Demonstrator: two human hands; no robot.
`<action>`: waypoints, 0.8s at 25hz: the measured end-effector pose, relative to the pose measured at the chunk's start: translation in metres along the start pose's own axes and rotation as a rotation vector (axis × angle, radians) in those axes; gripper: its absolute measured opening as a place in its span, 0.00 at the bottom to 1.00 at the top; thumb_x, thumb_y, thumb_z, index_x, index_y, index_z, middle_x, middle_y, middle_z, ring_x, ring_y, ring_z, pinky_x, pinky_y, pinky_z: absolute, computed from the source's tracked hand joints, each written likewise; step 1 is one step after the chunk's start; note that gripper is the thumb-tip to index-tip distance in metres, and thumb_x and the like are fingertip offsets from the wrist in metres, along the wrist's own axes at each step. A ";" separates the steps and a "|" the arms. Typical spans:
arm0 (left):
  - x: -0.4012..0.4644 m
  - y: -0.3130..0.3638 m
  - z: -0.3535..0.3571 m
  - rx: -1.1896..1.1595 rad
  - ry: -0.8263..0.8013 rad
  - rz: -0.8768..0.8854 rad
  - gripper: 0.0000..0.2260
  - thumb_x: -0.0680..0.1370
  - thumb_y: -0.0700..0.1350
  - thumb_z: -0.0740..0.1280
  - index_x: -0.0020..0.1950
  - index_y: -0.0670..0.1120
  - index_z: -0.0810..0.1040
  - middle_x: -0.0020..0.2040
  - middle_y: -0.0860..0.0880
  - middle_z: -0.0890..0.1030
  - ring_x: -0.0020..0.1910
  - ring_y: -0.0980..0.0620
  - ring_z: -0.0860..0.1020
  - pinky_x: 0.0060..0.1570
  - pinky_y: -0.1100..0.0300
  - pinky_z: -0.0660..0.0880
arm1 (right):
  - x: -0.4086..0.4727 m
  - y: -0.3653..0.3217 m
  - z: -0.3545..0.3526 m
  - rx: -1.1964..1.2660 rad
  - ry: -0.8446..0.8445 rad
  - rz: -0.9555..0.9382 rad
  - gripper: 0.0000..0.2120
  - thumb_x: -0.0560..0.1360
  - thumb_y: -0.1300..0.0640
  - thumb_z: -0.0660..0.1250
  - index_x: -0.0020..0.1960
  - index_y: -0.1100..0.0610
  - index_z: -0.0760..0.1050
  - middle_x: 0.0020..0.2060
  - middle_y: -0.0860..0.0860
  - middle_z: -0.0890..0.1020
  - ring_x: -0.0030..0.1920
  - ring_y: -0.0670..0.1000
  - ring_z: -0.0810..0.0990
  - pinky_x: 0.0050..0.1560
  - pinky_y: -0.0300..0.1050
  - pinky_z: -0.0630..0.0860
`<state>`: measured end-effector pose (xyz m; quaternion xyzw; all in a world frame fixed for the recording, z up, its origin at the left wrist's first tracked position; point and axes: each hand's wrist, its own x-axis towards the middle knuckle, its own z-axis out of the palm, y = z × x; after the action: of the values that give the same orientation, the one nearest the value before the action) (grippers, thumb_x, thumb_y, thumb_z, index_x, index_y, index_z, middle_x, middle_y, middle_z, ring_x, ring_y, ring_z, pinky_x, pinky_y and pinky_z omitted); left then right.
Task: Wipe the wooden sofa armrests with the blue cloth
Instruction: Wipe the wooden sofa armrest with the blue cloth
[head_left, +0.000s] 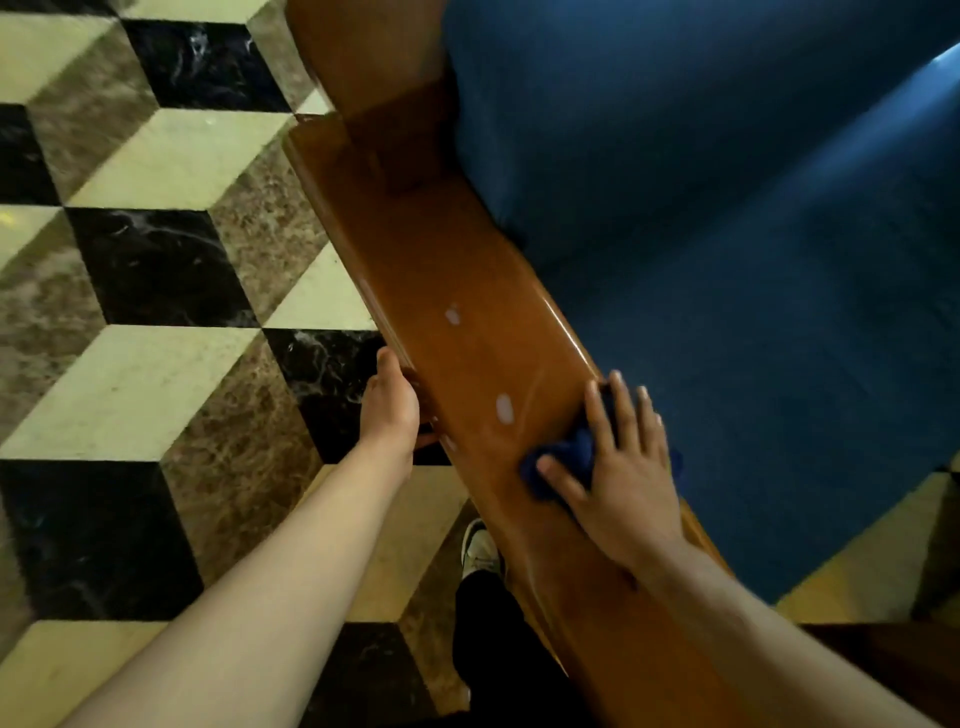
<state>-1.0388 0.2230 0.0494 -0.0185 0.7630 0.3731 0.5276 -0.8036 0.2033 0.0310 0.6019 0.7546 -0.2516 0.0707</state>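
A glossy brown wooden armrest runs from the upper middle down to the lower right. My right hand lies flat on its near part, fingers spread, pressing a crumpled blue cloth onto the wood. Most of the cloth is hidden under the palm. My left hand grips the armrest's outer left edge, its fingers curled under the rim. Two pale smudges or reflections show on the wood just ahead of the cloth.
The sofa's blue seat cushion fills the right side. A marble floor in a cream, brown and black cube pattern lies to the left. My white shoe and dark trouser leg stand beside the armrest below.
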 end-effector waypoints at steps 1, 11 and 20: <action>0.006 0.006 -0.001 -0.005 0.004 -0.005 0.32 0.80 0.70 0.49 0.66 0.50 0.78 0.59 0.43 0.85 0.55 0.40 0.84 0.55 0.39 0.82 | -0.005 -0.018 0.006 -0.105 0.002 -0.032 0.48 0.75 0.23 0.50 0.82 0.47 0.34 0.82 0.50 0.35 0.81 0.55 0.31 0.82 0.59 0.39; 0.047 0.061 -0.024 -0.065 -0.016 -0.003 0.24 0.85 0.62 0.49 0.55 0.48 0.78 0.48 0.45 0.83 0.46 0.44 0.83 0.52 0.44 0.81 | 0.160 -0.180 0.013 -0.114 0.242 -0.206 0.45 0.77 0.29 0.56 0.84 0.55 0.49 0.84 0.56 0.50 0.83 0.59 0.43 0.82 0.61 0.46; 0.092 0.104 -0.054 0.015 -0.304 -0.028 0.28 0.84 0.64 0.49 0.66 0.45 0.77 0.54 0.41 0.84 0.52 0.41 0.84 0.54 0.42 0.82 | 0.117 -0.160 0.016 -0.132 0.236 0.151 0.55 0.72 0.20 0.54 0.84 0.54 0.38 0.83 0.54 0.38 0.82 0.55 0.34 0.82 0.56 0.39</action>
<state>-1.1665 0.2998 0.0399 0.0315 0.6767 0.3587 0.6422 -0.9884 0.2739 0.0163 0.6765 0.7250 -0.1230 0.0396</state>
